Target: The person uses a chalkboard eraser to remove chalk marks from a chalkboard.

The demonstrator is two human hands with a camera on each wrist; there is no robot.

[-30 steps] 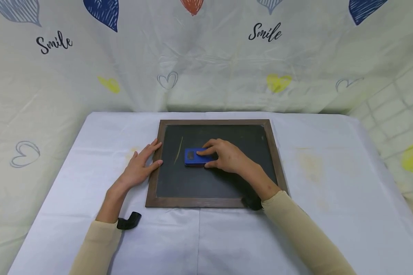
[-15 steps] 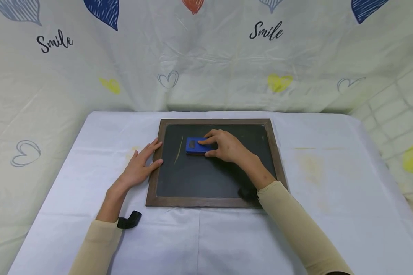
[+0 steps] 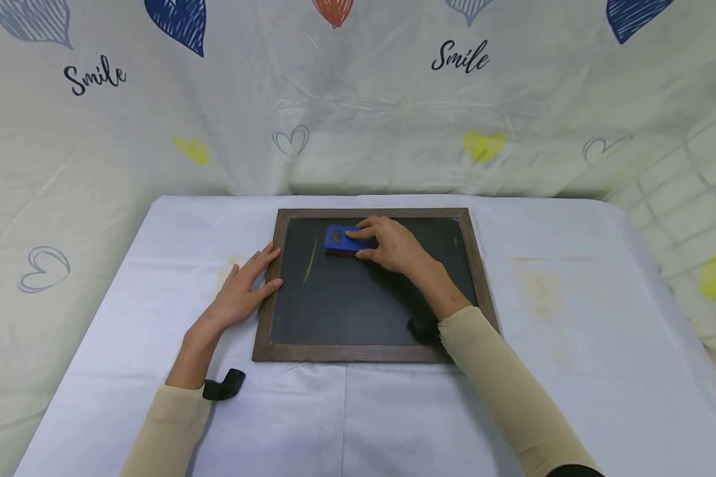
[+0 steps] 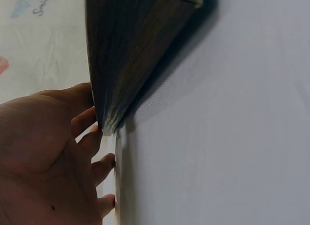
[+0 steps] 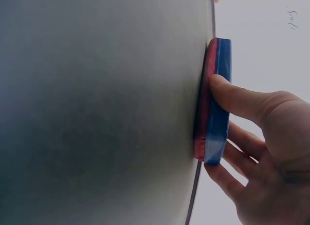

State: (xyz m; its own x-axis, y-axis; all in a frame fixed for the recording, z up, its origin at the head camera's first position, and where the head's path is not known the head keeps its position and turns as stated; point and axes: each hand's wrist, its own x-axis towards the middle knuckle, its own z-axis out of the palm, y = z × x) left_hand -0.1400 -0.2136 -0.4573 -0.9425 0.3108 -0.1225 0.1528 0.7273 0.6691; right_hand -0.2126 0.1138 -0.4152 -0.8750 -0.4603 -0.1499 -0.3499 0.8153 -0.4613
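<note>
A small chalkboard (image 3: 340, 305) with a brown wooden frame lies on the white-covered table. My right hand (image 3: 396, 246) grips a blue eraser (image 3: 341, 240) near the board's far edge. In the right wrist view, the red felt side of the eraser (image 5: 206, 108) rests against the dark surface, with the thumb on one side and fingers on the other. My left hand (image 3: 241, 291) rests at the board's left edge, fingers spread, thumb and fingertips on the frame. The left wrist view shows that hand (image 4: 53, 152) against the frame's side (image 4: 131, 45). A thin yellow chalk line (image 3: 309, 262) runs left of the eraser.
The white tablecloth (image 3: 573, 371) has faint yellowish stains right of the board. A curtain (image 3: 382, 99) printed with hearts and "Smile" hangs behind the table. Black wrist-worn devices (image 3: 224, 384) sit below both hands.
My right hand has slid the eraser up the board, away from me and slightly right. The left hand has stayed at the frame, and the yellow line looks the same.
</note>
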